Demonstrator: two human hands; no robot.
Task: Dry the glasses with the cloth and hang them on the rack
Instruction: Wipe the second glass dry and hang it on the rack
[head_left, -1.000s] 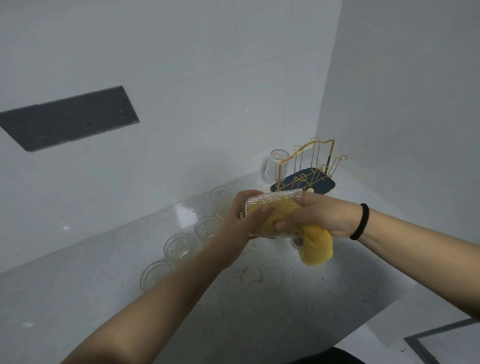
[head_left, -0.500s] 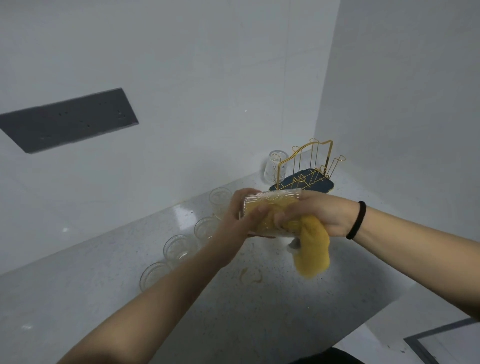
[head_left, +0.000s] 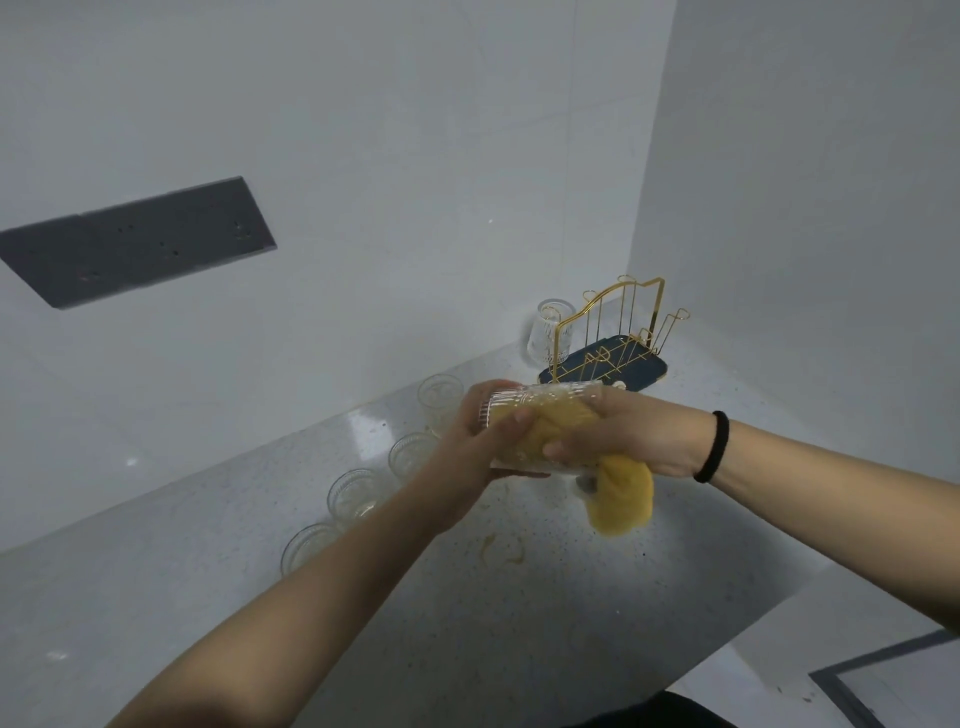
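My left hand grips a clear ribbed glass lying on its side above the counter. My right hand holds a yellow cloth stuffed into the glass's mouth; the cloth's loose end hangs below my wrist. The gold wire rack on a dark blue tray stands at the back right corner. One glass hangs upside down on the rack's left peg. Several more ribbed glasses stand upright in a row on the counter, partly hidden by my left arm.
The grey speckled counter has a wall behind it and another on the right. Its front edge drops off at the lower right. A dark socket panel is set in the back wall.
The cloth's hanging end has shifted a little as my right hand works it inside the glass. Both hands stay at much the same spot.
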